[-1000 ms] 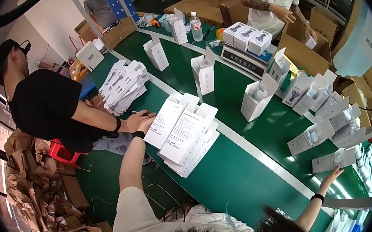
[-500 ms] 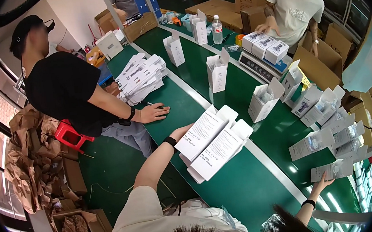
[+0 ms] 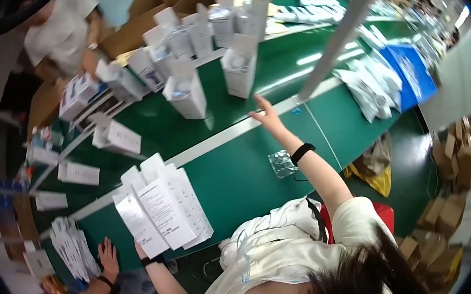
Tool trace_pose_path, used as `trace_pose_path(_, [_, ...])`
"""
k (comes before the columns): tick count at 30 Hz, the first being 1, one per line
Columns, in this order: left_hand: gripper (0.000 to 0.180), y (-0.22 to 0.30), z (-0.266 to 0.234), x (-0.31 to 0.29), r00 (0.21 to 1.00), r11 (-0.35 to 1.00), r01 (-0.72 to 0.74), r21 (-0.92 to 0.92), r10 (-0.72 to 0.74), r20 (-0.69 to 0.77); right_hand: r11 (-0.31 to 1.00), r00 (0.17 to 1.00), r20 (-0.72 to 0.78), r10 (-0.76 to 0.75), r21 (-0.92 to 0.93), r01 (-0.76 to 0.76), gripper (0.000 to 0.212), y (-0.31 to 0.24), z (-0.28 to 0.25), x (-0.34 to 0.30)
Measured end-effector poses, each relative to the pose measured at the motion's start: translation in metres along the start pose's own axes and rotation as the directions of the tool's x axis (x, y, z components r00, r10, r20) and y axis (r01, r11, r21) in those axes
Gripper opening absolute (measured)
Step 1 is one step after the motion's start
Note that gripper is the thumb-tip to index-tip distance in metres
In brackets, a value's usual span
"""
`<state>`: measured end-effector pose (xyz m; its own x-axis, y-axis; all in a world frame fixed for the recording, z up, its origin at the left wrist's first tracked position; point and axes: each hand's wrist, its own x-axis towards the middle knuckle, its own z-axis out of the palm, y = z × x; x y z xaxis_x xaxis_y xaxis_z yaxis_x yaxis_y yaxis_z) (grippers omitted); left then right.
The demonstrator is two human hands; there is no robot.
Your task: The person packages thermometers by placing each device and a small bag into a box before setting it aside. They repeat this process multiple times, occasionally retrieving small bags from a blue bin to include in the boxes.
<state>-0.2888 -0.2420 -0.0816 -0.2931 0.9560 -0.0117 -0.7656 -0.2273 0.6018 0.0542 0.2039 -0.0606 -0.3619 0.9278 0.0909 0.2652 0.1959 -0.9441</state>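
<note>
My left hand (image 3: 141, 250) holds a bundle of white cartons (image 3: 165, 214) side by side over the near table, flaps standing up at their far ends. Most of its fingers are hidden behind the cartons. Stretched out over the pale divider strip (image 3: 212, 143), my right hand (image 3: 267, 115) is empty, with fingers apart. Just beyond its fingertips stands an upright white box (image 3: 239, 75), its top flap raised and clear plastic showing inside. Another such box (image 3: 185, 97) stands to its left.
More open white boxes (image 3: 198, 33) line the far side. A grey post (image 3: 344, 32) rises right of my right hand. Plastic bags (image 3: 371, 87) lie by a blue bin (image 3: 411, 74). At left, a co-worker's hand (image 3: 108, 257) rests beside flat cartons (image 3: 74, 247); another person (image 3: 65, 33) stands across.
The view has swung to the right. My right hand has let go of the white box it was touching and is now open short of it. My left hand still holds the cartons.
</note>
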Motion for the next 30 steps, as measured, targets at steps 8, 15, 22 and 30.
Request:
trace_pose_path(8, [0.043,-0.047,0.028,0.052,0.845,0.984,-0.062,0.165,0.139,-0.516,0.971,0.957,-0.283,0.072,-0.198,-0.132,0.033,0.010,-0.134,-0.149])
trace_pose_path(15, [0.034,0.059,0.059,-0.066,0.726,0.855,-0.208,0.475,0.460,-0.511,0.634,0.800,-0.589,-0.116,-0.664,-0.397,0.057,0.071,-0.298,-0.141])
trace_pose_path(22, [0.019,-0.097,0.306,0.021,-0.036,-0.284,0.170,0.944,0.955,0.294,0.774,0.634,-0.771,-0.052,-0.432,-0.462,0.055,0.150,-0.387,-0.070])
trace_pose_path(30, [0.013,-0.247,0.419,0.142,0.707,-0.529,-0.186,0.828,0.514,0.486,0.820,0.846,-0.522,0.107,-0.435,-0.372,0.046,0.086,-0.310,-0.101])
